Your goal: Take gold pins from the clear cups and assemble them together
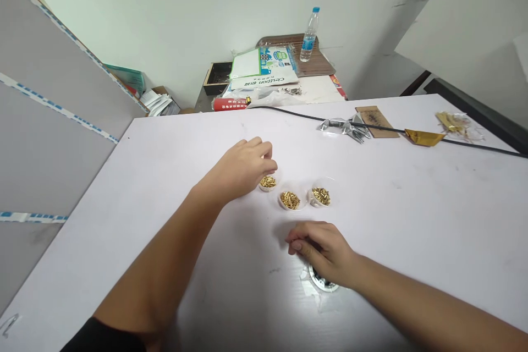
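My left hand [247,168] is over the leftmost small clear cup [267,189], its fingers curled and pinched above the cup's rim. Small brass-coloured pins [268,181] fill that cup; whether any are between my fingertips is hidden. Two more clear cups stand to its right, one with brass-coloured pieces [290,200] and one with similar pieces [320,196]. In front of these cups my right hand [319,247] is closed, thumb against the fingers; anything inside is too small or hidden. Partly under that hand lies a round metal-rimmed disc [324,281], with clear tape around it.
A black cable [297,114] runs along the table's back edge. Near it lie plastic-wrapped metal tools [350,129], a brown card [376,122], a gold packet [424,137] and a clear bag [460,124]. A water bottle [309,38] stands behind the white table [165,159].
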Action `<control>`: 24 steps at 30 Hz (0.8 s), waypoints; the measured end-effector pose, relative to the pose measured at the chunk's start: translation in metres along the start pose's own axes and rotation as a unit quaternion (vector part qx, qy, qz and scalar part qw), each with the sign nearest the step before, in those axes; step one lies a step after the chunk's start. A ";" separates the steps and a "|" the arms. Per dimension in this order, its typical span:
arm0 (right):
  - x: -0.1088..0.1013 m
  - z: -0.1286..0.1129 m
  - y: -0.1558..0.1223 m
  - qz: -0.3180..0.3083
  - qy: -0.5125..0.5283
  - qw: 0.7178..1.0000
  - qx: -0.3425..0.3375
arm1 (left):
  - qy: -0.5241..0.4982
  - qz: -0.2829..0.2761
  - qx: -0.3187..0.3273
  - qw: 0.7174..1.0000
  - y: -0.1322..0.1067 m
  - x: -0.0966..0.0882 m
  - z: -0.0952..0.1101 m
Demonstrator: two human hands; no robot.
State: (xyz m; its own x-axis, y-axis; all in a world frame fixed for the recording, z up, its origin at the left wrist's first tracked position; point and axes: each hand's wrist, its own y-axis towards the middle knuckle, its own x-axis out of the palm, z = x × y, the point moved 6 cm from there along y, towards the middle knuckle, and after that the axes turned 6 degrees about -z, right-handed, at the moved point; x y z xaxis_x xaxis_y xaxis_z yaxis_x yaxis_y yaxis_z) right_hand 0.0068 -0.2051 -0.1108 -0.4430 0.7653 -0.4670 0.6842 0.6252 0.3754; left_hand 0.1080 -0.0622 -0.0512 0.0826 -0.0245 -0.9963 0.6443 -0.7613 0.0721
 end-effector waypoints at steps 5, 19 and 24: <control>-0.001 -0.002 0.001 0.002 0.001 1.000 0.002 | -0.064 -0.089 -0.076 0.991 0.007 -0.002 -0.005; 0.000 0.001 0.002 0.001 0.009 1.000 0.007 | 0.025 -0.238 -0.193 0.952 0.037 0.019 0.005; 0.001 0.002 0.002 0.000 0.018 1.000 0.015 | 0.011 -0.251 -0.179 0.951 0.039 0.021 0.007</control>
State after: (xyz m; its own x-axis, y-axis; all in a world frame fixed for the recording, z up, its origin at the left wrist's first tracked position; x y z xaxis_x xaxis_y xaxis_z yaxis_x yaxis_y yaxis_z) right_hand 0.0089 -0.2033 -0.1123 -0.4622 0.7711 -0.4380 0.7015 0.6201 0.3512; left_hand 0.1299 -0.0969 -0.0698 -0.2913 0.3004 -0.9082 0.8240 -0.4034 -0.3978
